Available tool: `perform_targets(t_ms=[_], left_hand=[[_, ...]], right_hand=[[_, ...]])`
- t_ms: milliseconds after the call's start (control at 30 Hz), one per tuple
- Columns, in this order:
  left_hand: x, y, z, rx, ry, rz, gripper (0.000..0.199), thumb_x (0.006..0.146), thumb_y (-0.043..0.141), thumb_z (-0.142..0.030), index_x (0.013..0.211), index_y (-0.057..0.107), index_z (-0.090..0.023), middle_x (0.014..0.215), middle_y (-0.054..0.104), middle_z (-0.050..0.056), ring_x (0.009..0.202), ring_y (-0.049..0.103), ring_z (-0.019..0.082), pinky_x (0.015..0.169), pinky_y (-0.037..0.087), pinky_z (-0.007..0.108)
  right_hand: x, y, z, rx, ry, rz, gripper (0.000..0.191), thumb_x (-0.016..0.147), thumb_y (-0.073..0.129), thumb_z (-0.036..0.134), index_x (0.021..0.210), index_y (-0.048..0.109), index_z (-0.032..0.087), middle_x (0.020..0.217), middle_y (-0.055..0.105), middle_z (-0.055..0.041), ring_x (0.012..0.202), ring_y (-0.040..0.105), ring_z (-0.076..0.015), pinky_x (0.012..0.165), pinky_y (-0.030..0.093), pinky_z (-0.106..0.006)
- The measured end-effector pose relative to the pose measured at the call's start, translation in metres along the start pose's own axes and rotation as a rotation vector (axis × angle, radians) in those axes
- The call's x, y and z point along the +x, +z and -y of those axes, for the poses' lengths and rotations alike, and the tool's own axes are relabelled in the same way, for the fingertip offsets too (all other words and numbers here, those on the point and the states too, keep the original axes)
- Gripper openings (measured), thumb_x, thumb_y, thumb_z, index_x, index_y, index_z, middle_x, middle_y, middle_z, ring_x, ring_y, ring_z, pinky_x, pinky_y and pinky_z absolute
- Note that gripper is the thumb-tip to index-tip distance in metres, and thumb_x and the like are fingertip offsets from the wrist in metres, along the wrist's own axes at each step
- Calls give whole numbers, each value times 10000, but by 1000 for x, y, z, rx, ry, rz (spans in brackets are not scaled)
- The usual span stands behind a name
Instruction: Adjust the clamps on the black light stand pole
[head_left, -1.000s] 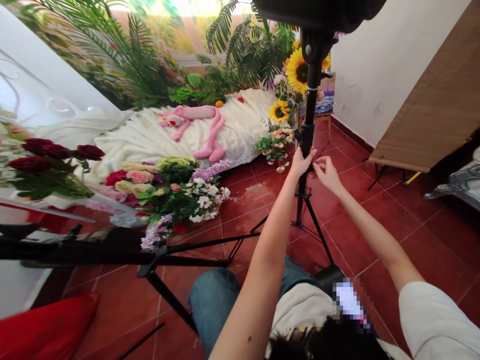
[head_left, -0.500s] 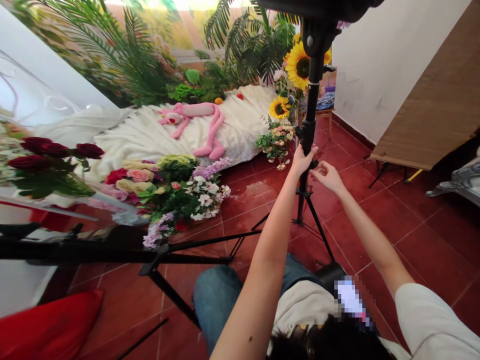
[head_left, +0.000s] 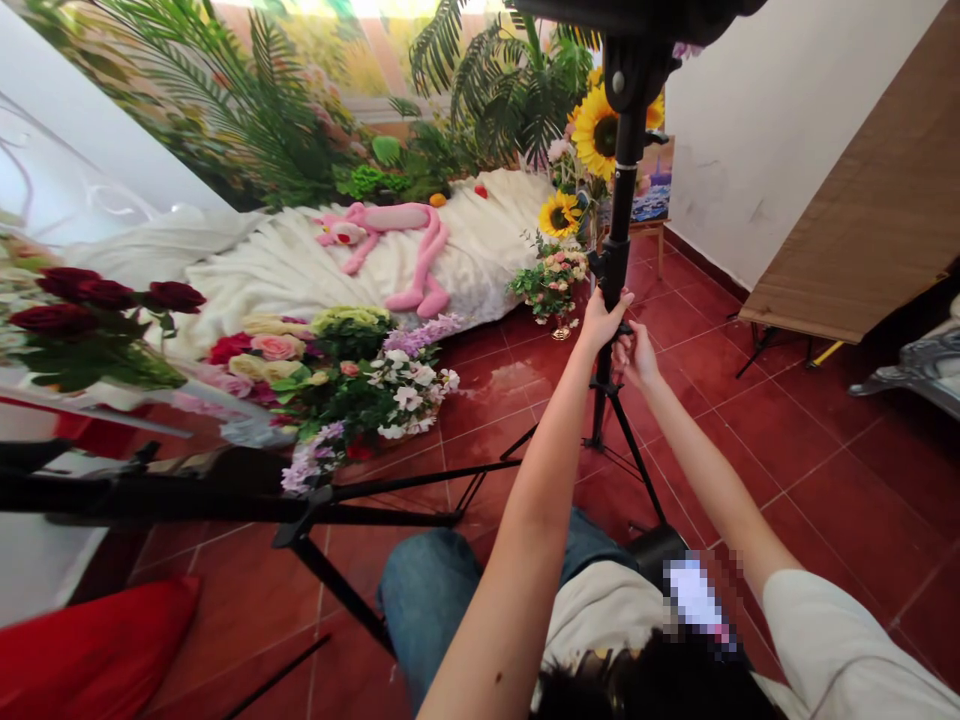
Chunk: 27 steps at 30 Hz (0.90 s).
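Left-hand grip: my left hand (head_left: 604, 322) is wrapped around the black pole (head_left: 622, 205), thumb lying along its right side, just under the collar (head_left: 616, 262); I see no gap between palm and tube.
Right-hand grip: my right hand (head_left: 635, 355) is half curled at the pole, just below and to the right of the left, fingers bent inward; from my feed I cannot tell whether they pinch the small dark fitting (head_left: 625, 328) or only sit near it.
Pole: near upright, in front of the sunflowers (head_left: 598, 132), carrying a bulky black head (head_left: 645, 15) cut off by the top edge of my view.
Head risk: I judge that the tube could slide down if a clamp were loosened while my left hand held too weakly, since the load sits high.
Finger risk: a sudden drop might nip skin between collar and tube, my 2 hands being so near the joints.
Tipping risk: a sideways pull could lift 1 of the tripod legs (head_left: 636, 445) off the red tiled floor (head_left: 757, 450) and swing the head toward the flowers.
Crowding risk: a second stand (head_left: 187, 500) spreads its legs just beside the jeans (head_left: 431, 590), so a shifted knee might knock it into the flower arrangement (head_left: 360, 390).
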<state>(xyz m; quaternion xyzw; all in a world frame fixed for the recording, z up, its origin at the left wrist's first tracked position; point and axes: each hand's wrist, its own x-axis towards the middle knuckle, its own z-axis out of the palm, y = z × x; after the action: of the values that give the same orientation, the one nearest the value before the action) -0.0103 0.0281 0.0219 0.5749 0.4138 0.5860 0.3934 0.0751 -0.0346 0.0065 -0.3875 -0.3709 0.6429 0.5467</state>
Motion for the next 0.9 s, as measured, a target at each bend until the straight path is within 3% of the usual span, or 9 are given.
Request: perform_targets(t_ms=[300,433,500,600,733,833,900], left_hand=[[0,2,2,-7,-19,-9,198,848,715,-289,991,621,-189,1012,707,80,1019,671,200,1015,498,393],[-4,1,-1,7,-16,-5,216,846,716,-294,997,613,-179,1021,714,80,993,683,189,1003,508,383],[-5,0,-2,11,-11,-2,228,841,719,-309,994,614,-177,1023,717,79,990,685,184,991,514,370],[-4,-1,0,12,-11,-5,240,829,727,-331,978,618,-178,1008,722,77,977,686,179,958,527,352],[0,-1,6,19,16,-1,245,812,730,-357,949,623,-185,987,721,70,929,690,170,917,537,335],[1,-2,11,17,25,7,250,806,727,-367,949,626,-188,980,718,65,909,690,165,901,536,323],[1,-2,12,3,20,10,254,806,726,-361,957,622,-186,995,717,68,929,688,166,906,531,317]], right_hand=[[3,0,-16,149,-153,51,594,919,483,624,532,240,244,367,212,73,359,214,-83,379,282,-219],[2,-1,-15,161,-113,98,612,887,552,643,529,270,235,370,235,78,356,254,-71,370,295,-197],[2,-2,-15,126,-86,59,601,905,521,639,527,290,233,378,274,72,353,277,-69,379,303,-201],[-1,-7,-14,-136,-137,-126,543,941,442,618,562,399,231,421,408,43,379,381,-93,416,337,-224],[-19,-20,-5,-686,-462,-369,426,950,454,575,745,564,217,599,600,-3,580,579,-149,602,462,-261],[-33,-23,3,-833,-628,-346,336,908,567,523,1044,606,218,908,708,-56,778,658,-180,716,515,-303],[-37,-20,5,-857,-698,-293,368,870,637,462,1140,597,216,1084,699,-89,890,670,-196,774,538,-327]])
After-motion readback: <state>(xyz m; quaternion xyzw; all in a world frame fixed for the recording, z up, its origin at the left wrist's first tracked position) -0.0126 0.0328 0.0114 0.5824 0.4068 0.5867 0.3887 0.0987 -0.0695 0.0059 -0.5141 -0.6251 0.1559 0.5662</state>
